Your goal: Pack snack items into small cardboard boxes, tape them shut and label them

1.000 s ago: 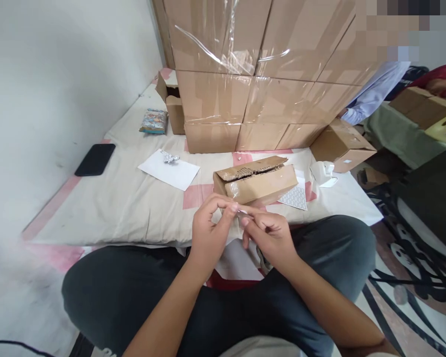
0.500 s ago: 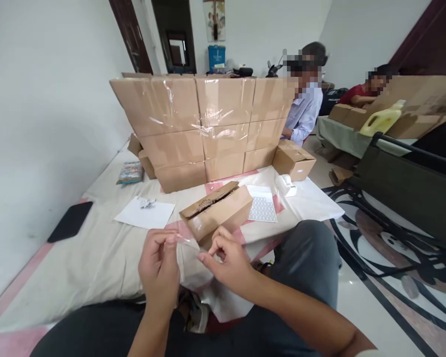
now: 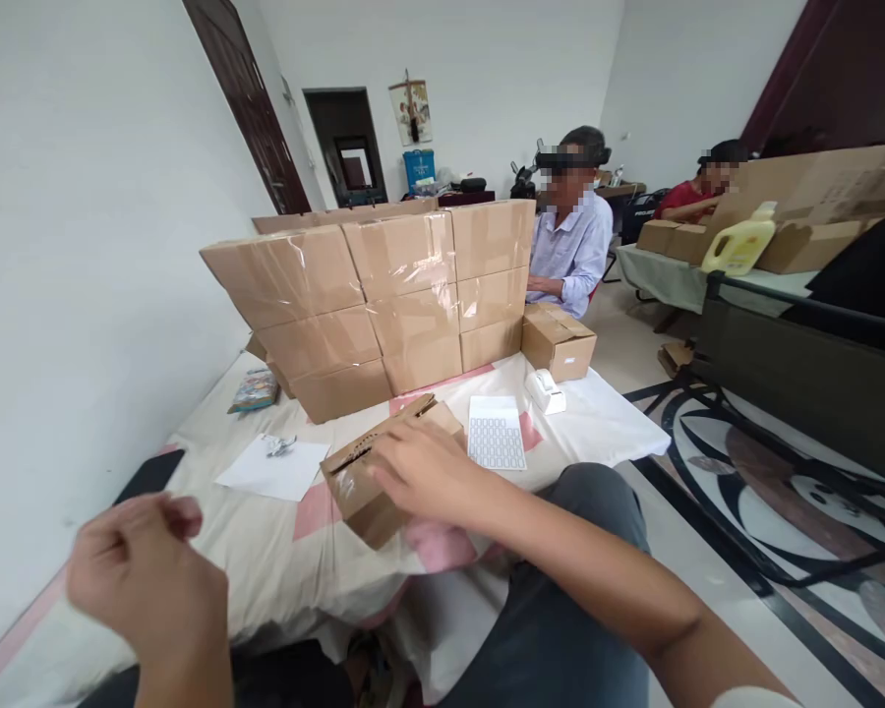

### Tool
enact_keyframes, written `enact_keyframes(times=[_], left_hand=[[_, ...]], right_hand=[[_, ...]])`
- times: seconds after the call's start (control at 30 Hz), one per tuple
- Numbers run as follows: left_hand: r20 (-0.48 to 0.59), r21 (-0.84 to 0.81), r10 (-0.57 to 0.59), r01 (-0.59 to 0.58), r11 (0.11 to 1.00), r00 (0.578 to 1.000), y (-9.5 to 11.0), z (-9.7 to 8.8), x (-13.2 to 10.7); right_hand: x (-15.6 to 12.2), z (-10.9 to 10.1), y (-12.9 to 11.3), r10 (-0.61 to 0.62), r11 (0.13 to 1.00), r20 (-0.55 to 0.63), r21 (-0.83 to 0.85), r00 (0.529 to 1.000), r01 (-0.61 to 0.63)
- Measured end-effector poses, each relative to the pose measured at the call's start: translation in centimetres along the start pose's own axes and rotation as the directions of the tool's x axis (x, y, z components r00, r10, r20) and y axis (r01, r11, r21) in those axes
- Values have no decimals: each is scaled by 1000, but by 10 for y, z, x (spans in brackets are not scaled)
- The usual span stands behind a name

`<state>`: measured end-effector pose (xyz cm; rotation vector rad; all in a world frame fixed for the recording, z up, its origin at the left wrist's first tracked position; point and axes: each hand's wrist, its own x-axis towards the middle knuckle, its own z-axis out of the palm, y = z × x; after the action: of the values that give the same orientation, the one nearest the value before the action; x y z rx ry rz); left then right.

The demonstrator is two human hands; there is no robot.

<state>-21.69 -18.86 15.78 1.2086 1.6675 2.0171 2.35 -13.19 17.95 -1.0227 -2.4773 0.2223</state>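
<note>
A small cardboard box point(image 3: 361, 497) lies on the cloth-covered table in front of me, a torn-looking seam running along its top. Over that top rests my right hand point(image 3: 420, 472), fingers stretched and bent down across the box; the fingertips are partly hidden. To the left, away from the box, my left hand point(image 3: 144, 580) is raised with its fingers curled together. It is blurred, and I cannot make out what is pinched in it. A sheet of printed labels point(image 3: 497, 435) lies just right of the box, with a white tape dispenser point(image 3: 546, 390) beyond.
A wall of stacked cardboard boxes point(image 3: 413, 334) stands behind. White paper with crumpled scraps point(image 3: 272, 467), a snack-like packet point(image 3: 255, 390) and a black flat object point(image 3: 147, 474) lie left. Another box point(image 3: 559, 339) sits right, near a person in a light shirt point(image 3: 586, 241).
My hands have parted: the left moved far left, while the right moved up onto the box. The clear strip seen between them earlier no longer shows. The view has shifted.
</note>
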Motion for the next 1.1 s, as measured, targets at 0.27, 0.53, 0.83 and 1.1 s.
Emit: enact_keyframes(times=[0.27, 0.53, 0.83, 1.1], left_hand=[[230, 15, -215, 217, 976, 949, -32, 29, -3], [556, 260, -232, 98, 961, 798, -9, 42, 8], [647, 313, -193, -26, 949, 738, -29, 36, 20], [594, 251, -126, -34, 967, 795, -39, 33, 19]], right_hand=[[25, 61, 58, 45, 999, 140, -27, 989, -42], [19, 55, 54, 49, 997, 140, -65, 989, -40], [19, 60, 52, 34, 996, 120, -87, 992, -23], [20, 59, 52, 40, 996, 93, -86, 995, -32]])
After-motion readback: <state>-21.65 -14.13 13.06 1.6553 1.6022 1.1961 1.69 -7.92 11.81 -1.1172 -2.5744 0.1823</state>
